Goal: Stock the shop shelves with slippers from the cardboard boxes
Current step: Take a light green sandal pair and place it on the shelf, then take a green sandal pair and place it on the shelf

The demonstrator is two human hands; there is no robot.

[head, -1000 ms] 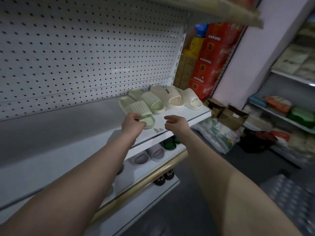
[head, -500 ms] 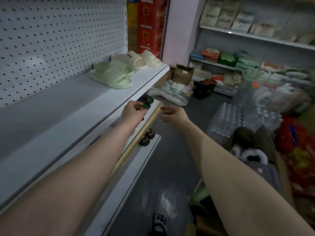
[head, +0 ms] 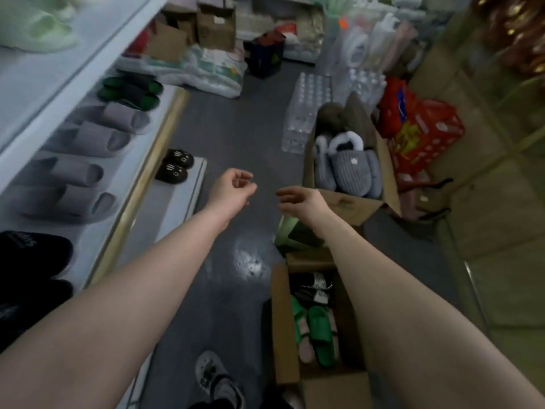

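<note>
Head view looks down the aisle, where both bare arms stretch out over the dark floor carrying nothing. The left hand has its fingers loosely curled round air, and the right hand hangs slack with its fingers relaxed. Empty hands turned away from the shelf suggest a fetch.

The stock waits on the right. An open brown cardboard box by the person's feet holds green and pink foam slides in a loose heap. A farther open cardboard box holds grey knitted slippers with white fur cuffs.

On the left, the white metal shelving carries grey foam slides lined up side by side, presumably for display. Pale green slides sit a tier above and black plush slippers on the lowest. I cannot tell which box the hands are aiming for.
</note>
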